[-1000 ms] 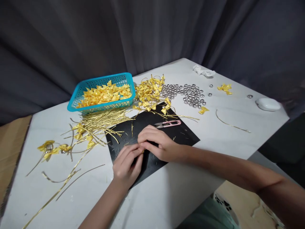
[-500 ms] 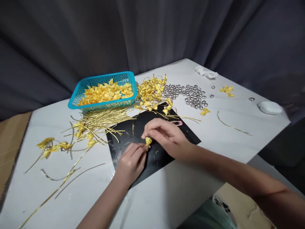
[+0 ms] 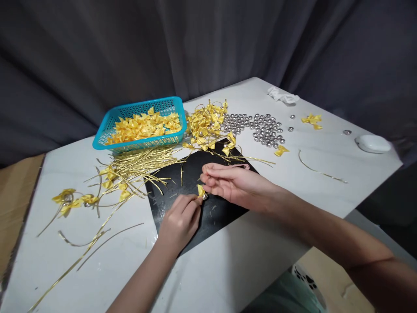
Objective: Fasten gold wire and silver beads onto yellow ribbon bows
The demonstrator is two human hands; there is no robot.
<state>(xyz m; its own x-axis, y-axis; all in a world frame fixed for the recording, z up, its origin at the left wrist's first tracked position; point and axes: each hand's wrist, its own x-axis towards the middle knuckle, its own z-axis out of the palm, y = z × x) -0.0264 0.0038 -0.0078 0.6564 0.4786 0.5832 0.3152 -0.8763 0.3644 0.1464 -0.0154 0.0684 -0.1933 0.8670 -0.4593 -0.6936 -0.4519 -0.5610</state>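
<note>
My left hand (image 3: 179, 219) rests on a black mat (image 3: 182, 178) and pinches a small yellow ribbon bow (image 3: 201, 190) between thumb and fingertips. My right hand (image 3: 228, 180) hovers just to the bow's right, palm turned up, fingertips pinched together close to the bow; what they hold is too small to make out. Pink thread snips (image 3: 241, 166) lie on the mat behind my right hand, mostly hidden by it.
A blue basket (image 3: 107, 130) of yellow bows stands at the back left. Gold wire ties (image 3: 140, 163) lie beside it, finished bows (image 3: 205, 124) and silver bells (image 3: 260, 128) further back. Loose bows (image 3: 70, 200) lie left, a white dish (image 3: 373, 143) far right.
My right hand lifted off the mat and turned palm up. The yellow bow has come into view, held at my left fingertips. The snips are now mostly covered by my right hand.
</note>
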